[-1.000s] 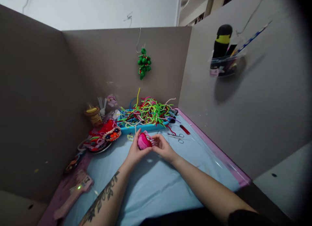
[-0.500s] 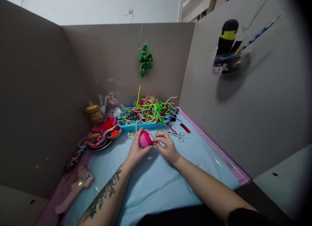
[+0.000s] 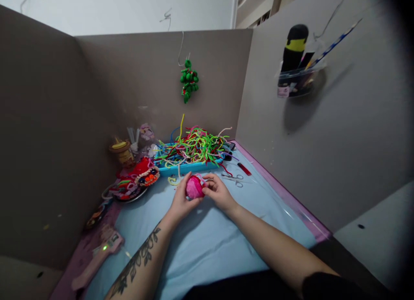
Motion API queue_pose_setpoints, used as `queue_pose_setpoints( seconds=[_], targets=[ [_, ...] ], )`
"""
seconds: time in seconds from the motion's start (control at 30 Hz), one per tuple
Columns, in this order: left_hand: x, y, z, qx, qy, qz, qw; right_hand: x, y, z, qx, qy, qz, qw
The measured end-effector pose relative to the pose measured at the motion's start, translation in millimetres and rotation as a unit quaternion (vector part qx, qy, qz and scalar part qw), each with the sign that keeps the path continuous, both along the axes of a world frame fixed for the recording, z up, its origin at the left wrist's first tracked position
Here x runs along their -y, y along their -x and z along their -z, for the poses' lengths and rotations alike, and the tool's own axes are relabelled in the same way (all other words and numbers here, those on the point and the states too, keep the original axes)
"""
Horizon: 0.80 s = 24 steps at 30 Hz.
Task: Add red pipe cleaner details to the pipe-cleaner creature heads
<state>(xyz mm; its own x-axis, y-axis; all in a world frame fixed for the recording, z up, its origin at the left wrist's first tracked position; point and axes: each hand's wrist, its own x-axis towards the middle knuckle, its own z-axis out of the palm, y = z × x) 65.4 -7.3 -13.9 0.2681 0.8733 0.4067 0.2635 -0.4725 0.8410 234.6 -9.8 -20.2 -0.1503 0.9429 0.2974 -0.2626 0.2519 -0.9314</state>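
A pink and red rounded ball [image 3: 195,187], apparently wrapped in fuzzy strands, is held above the blue cloth [image 3: 210,248]. My left hand [image 3: 181,198] curls round its left side and underside, thumb along the bottom. At its right edge my right hand [image 3: 220,193] has thumb and fingers pinched together against the ball; whether a strand end lies between them is too small to tell. A pink loop shows at the ball's top, close to the right fingers. Just behind stands a blue tray [image 3: 190,166] heaped with colourful pipe cleaners [image 3: 200,146].
Scissors [image 3: 237,181] and a red bar-like object [image 3: 244,169] lie to the right. On the left are a plate of fuzzy craft pieces [image 3: 137,179], a jar [image 3: 122,152] and a pink glue gun [image 3: 100,259]. Grey panels enclose three sides; a green ornament [image 3: 189,82] hangs behind.
The right fingers have closed in on the ball's right side. The ball has turned slightly, and the whole view has shifted a little.
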Motion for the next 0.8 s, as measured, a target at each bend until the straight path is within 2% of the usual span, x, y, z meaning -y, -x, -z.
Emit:
queue_pose_setpoints(
  seconds=[0.1,0.23,0.5,0.67,0.8],
  targets=[
    [0.0,0.6,-0.6,-0.032,-0.037,0.004,0.999,-3.1,0.2,-0.4,-0.058,0.041,-0.038,0.997],
    [2.3,-0.4,-3.4,-0.071,-0.088,0.007,0.994,-4.2,0.7,-0.3,-0.106,0.048,-0.053,0.992],
    [4.4,-1.7,-6.2,-0.097,-0.105,0.010,0.990,-0.6,2.6,-4.6,-0.107,0.059,-0.050,0.991],
    [2.8,6.9,-7.6,-0.122,-0.078,0.032,0.989,-1.2,-1.0,-6.8,-0.080,0.070,-0.053,0.993],
    [2.5,13.3,-12.8,-0.086,-0.021,0.079,0.993,-2.5,-6.1,-9.8,-0.074,0.084,-0.078,0.991]
  ],
)
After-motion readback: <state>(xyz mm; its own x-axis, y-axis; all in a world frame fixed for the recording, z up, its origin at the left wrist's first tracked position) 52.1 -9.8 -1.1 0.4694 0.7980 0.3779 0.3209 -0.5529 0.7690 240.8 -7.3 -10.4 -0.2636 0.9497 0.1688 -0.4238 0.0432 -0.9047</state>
